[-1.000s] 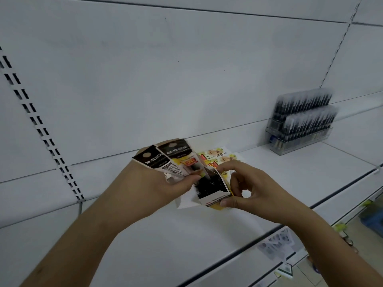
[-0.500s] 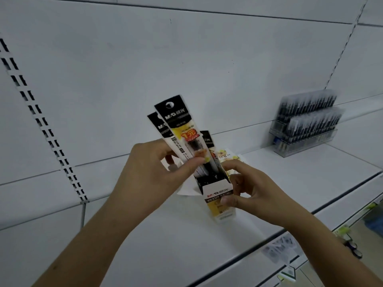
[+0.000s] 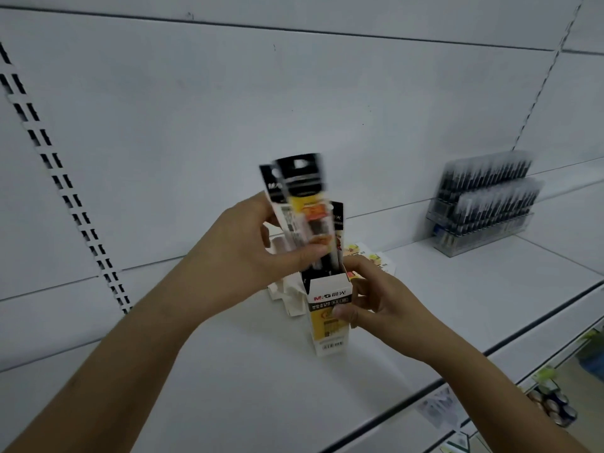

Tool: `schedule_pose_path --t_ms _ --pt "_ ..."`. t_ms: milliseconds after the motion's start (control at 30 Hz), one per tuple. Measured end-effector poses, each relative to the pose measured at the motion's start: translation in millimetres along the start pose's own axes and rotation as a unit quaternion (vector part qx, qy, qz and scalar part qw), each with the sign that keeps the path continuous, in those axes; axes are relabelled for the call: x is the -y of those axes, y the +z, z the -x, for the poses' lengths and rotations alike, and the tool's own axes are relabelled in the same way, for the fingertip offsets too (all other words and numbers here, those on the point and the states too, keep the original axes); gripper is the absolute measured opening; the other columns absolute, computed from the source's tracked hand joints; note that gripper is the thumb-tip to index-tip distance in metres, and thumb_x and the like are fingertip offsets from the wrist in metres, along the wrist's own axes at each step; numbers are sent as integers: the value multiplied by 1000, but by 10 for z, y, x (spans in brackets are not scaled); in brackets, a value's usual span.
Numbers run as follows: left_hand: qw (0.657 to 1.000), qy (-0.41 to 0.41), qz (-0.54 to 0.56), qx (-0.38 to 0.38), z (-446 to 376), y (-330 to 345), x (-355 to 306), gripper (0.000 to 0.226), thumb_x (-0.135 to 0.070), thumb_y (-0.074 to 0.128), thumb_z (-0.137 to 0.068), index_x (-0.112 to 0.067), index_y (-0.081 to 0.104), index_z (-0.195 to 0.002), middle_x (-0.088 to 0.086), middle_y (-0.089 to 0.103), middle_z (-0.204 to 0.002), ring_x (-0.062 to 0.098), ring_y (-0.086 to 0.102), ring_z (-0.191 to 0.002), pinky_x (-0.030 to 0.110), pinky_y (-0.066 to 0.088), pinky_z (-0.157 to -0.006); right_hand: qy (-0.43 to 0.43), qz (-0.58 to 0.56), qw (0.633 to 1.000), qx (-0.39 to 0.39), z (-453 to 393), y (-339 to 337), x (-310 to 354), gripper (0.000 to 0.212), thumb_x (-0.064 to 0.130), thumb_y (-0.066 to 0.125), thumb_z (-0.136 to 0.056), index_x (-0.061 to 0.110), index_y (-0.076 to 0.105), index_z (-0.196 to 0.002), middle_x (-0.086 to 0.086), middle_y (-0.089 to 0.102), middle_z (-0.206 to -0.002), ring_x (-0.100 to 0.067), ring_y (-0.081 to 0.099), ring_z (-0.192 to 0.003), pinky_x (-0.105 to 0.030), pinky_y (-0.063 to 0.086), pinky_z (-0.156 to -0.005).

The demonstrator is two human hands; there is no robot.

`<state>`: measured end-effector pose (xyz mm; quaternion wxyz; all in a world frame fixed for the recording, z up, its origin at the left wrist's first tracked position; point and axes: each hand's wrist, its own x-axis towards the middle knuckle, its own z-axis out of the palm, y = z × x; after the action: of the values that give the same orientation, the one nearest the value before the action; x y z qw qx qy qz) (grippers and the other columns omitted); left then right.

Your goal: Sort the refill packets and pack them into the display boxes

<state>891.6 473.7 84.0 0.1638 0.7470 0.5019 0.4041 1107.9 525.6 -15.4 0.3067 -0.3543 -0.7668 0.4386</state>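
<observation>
Head view. The left hand [image 3: 242, 256] pinches a small bunch of refill packets [image 3: 304, 210] between thumb and curled fingers; the packets stand nearly upright, their black header cards uppermost and blurred, their lower ends inside the open top of a display box [image 3: 328, 317]. The box — white and yellow, with a printed brand band and a barcode near its base — stands upright on the white shelf [image 3: 441, 308]. The right hand [image 3: 376, 299] grips the box from its right side: the thumb lies across the front face and the fingers curl round the far edge, so the hand is clamped on the cardboard. A further packet with a black header [image 3: 337, 217] rises from the box just behind those held by the left hand.

Behind the box, on the shelf, lie pieces of pale opened cardboard [image 3: 287, 289] and a few flat yellow-printed packets [image 3: 376, 258], partly hidden by the hands. Well apart, at the right rear of the shelf, stands a clear tiered rack [image 3: 483, 210] filled with rows of dark pens — detail blurred. A slotted upright strip [image 3: 65, 191] runs diagonally down the white back panel at left.
</observation>
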Motion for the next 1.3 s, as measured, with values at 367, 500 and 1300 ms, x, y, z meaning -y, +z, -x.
schedule_pose_path --t_ms 367,500,1300 --pt "997 -15 -61 35 -116 36 66 19 -30 76 -80 -42 66 -91 -23 71 -85 -10 62 -82 6 42 -66 4 13 1000 -7 -16 8 15 56 58 70 -72 44 49 -122 -13 67 -104 -19 67 -101 -39 58 -85" --pt "998 -46 -29 36 -149 89 80 20 -29 76 -80 -45 64 -83 -19 72 -85 -10 62 -82 3 42 -68 -9 48 999 -7 11 -53 128 62 75 67 -65 54 46 -119 6 62 -80 -20 66 -86 -41 59 -80" --pt "975 -84 195 59 348 976 450 51 -27 83 -76 -39 58 -118 -25 69 -111 -3 65 -105 12 51 -84 -183 186 962 -82 52 -395 869 6 33 62 -93 30 66 -96 20 66 -87 0 64 -73 -11 47 -58"
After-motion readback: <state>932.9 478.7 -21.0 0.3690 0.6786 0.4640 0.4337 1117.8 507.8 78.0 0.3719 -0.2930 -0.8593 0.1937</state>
